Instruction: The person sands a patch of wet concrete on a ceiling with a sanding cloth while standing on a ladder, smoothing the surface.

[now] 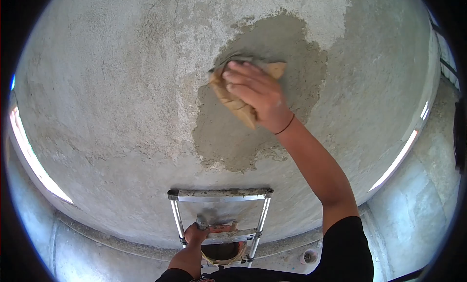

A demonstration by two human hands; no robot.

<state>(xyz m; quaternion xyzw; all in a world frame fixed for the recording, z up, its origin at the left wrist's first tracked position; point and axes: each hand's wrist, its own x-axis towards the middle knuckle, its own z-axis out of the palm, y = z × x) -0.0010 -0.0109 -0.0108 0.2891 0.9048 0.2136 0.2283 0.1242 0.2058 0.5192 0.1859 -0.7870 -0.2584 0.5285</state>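
Note:
My right hand (255, 90) presses a brown, crumpled piece of paper or cloth (233, 103) flat against the wall. It lies over a dark, damp-looking patch (301, 63) on the rough grey wall (121, 87). Lower down, my left hand (196, 232) is closed beside the left rail of a metal ladder (221, 198), around the handle of a tool whose grey end (202, 220) shows above the fingers. The tool's full shape is hidden. Beneath the ladder's rung is a reddish bucket (242, 255) with dark grey material inside.
The ladder stands against the wall, between me and its lower part. A small round container (309, 256) is on the floor to the right of the bucket. Bright openings show at the far left and right.

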